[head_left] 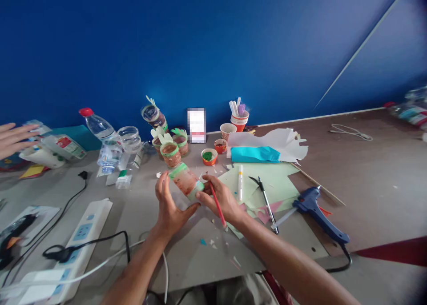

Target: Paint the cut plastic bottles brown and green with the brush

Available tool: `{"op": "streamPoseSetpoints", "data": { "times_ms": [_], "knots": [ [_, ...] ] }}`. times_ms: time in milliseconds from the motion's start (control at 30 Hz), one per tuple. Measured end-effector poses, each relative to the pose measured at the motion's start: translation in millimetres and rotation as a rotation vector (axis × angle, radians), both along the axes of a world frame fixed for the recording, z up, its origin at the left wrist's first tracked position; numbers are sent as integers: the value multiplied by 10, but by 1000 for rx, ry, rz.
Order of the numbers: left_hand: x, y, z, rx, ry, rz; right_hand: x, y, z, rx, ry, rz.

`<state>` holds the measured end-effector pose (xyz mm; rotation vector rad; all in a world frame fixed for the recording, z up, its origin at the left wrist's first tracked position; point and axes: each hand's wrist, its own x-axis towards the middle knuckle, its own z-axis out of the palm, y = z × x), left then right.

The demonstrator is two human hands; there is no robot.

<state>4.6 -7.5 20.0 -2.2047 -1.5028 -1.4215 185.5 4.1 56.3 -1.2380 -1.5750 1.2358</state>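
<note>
My left hand (pixel 169 206) cups a clear plastic bottle piece (pixel 185 181) smeared with brown paint and ringed with a green band, holding it tilted over the grey table (pixel 367 180). My right hand (pixel 223 199) steadies the piece's other end with the fingertips and also grips a thin red paintbrush (pixel 217 205) that points down toward me. Just beyond stand several similar painted bottle cups (pixel 171 154) with green bands and pale paper leaves.
Small orange paint cups (pixel 209 156) sit behind. Light green paper (pixel 270 182), scissors (pixel 266 201), a white marker (pixel 240 180) and a blue glue gun (pixel 316 207) lie right. Water bottles (pixel 100 127), a power strip (pixel 78 242) and cables lie left. Another person's hand (pixel 13 138) reaches in at far left.
</note>
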Motion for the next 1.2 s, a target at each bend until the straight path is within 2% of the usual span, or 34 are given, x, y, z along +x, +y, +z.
{"op": "streamPoseSetpoints", "data": {
  "times_ms": [133,367,733,1033,1200],
  "knots": [
    [29,-9,13,-6,12,30,-43,-61,59,61,-129,-13],
    [16,7,11,-25,42,24,-66,-67,32,90,-241,0],
    [5,-19,30,-89,42,20,-60,-66,-51,190,-297,-12],
    [7,9,-36,-72,29,8,-75,-64,-150,334,-323,-27],
    [-25,31,-71,-79,10,46,-37,-54,-134,357,-289,-13]
  ]
}}
